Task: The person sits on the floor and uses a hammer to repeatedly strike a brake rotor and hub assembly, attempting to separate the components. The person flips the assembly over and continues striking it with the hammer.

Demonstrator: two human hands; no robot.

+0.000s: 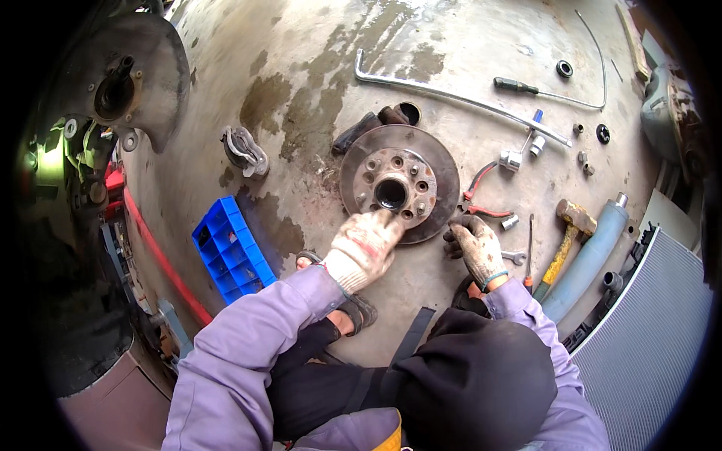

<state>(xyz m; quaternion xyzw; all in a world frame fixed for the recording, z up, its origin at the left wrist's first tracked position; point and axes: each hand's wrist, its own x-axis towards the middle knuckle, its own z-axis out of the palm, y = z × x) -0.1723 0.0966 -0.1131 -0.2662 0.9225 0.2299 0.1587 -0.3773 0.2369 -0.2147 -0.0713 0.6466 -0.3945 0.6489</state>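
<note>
A rusty brake disc with its wheel hub lies flat on the floor in front of me, studs and a dark greasy centre bore facing up. My left hand, in a stained white work glove, reaches over the disc's near edge. Its fingers are bent down at the near rim of the bore; the glove hides whatever they hold. Beside the disc's lower right edge is my right hand, in a dirtier glove, fingers loosely bent and apart, nothing visible in them. Just beyond it lie red-handled pliers.
A blue compartment tray lies at left. Rightward are a hammer, a blue-grey cylinder, a screwdriver, a wrench and sockets. A long bar lies beyond the disc; a finned radiator stands near right.
</note>
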